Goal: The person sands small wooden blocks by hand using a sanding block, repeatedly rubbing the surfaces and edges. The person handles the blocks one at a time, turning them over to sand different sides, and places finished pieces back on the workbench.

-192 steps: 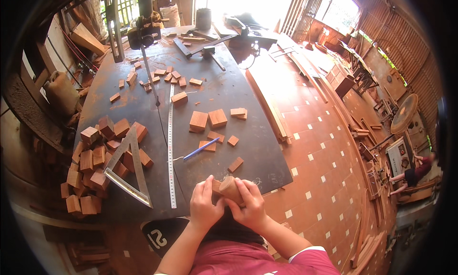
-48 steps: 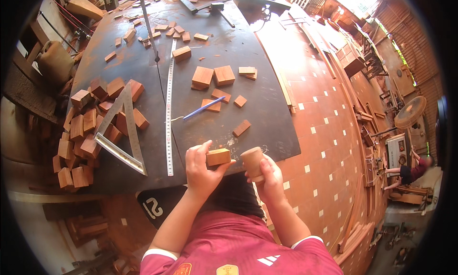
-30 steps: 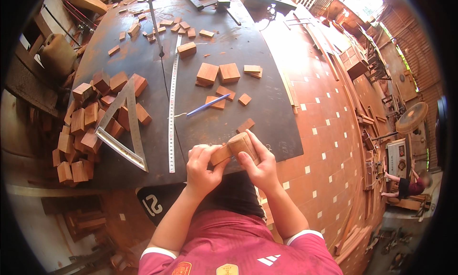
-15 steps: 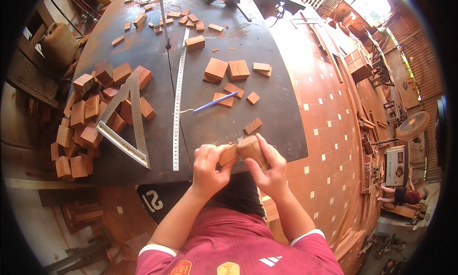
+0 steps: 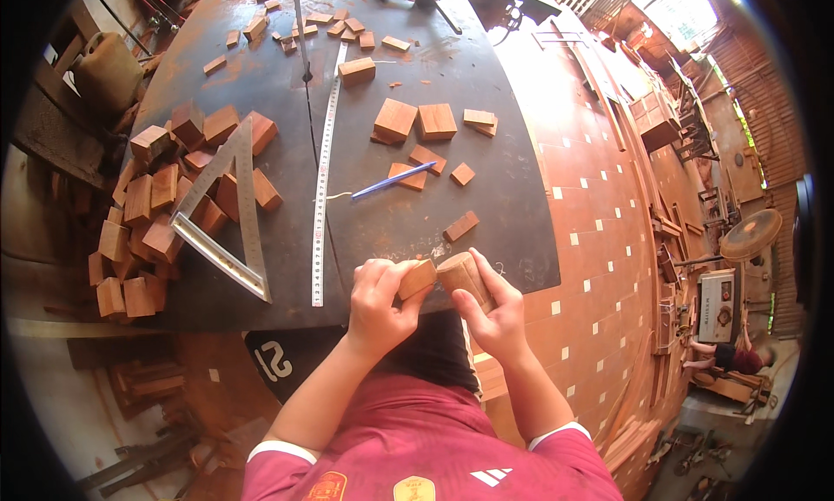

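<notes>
At the near edge of the dark, dusty desk [image 5: 261, 75], the left hand [image 5: 378, 306] is clenched around a small reddish-brown wooden block [image 5: 418, 278], gripping it between thumb and curled fingers [image 5: 375, 273]. Just beside it, the right hand [image 5: 497, 314] grasps a rounded, light brown wooden piece [image 5: 462, 275], its fingers wrapped about the lower part while the top stands free. The 2 pieces touch each other, held just above the desk's near rim, in front of the person's dark red shirt [image 5: 417, 440]. Left of the hands, a long steel ruler [image 5: 322, 171] runs from near to far across the desk. Further left, a metal triangular square [image 5: 228, 214] lies partly on a heap of reddish wooden blocks [image 5: 148, 214] that spills over the left edge. Just beyond the hands, a single small wooden offcut [image 5: 460, 227] lies alone. Further off, a blue pencil [image 5: 393, 180] lies at a slant, touching a flat wooden piece, with 2 larger square wooden blocks [image 5: 415, 121] side by side behind it. Small wooden scraps [image 5: 334, 23] are scattered along the far end. To the right, the floor of reddish tiles with small white insets [image 5: 599, 240] stretches away.
</notes>
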{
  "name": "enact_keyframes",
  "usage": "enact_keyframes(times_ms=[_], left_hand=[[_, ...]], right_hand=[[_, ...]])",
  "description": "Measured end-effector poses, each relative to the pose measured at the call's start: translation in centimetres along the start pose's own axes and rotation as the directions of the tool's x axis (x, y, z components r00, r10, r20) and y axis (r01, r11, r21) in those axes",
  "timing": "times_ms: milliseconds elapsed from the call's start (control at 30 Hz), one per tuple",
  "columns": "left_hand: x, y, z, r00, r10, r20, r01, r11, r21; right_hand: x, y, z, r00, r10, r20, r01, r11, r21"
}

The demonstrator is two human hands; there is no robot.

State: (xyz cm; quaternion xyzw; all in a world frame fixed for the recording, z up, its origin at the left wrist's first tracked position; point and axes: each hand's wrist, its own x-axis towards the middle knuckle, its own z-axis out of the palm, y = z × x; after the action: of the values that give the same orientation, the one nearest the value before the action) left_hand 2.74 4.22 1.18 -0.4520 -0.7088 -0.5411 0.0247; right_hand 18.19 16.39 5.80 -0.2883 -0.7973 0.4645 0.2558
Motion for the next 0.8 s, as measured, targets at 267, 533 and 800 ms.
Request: enact_keyframes(times_ms=[267, 533, 800], left_hand=[[-0.1, -0.1, 0.1, 1.000, 0.022, 0.002, -0.022, 0.999, 0.023], [-0.1, -0.2, 0.1, 0.999, 0.035, -0.002, -0.035, 0.999, 0.027], [-0.3, 0.3, 0.0, 1.000, 0.024, 0.000, -0.024, 0.999, 0.038]], right_hand=[[1.9, -0.4, 2.0, 0.995, -0.059, -0.082, 0.056, 0.998, -0.035], [1.4, -1.2, 1.8, 0.961, -0.254, -0.113, 0.229, 0.953, -0.200], [-0.1, -1.4, 1.1, 0.961, -0.263, -0.090, 0.239, 0.947, -0.215]])
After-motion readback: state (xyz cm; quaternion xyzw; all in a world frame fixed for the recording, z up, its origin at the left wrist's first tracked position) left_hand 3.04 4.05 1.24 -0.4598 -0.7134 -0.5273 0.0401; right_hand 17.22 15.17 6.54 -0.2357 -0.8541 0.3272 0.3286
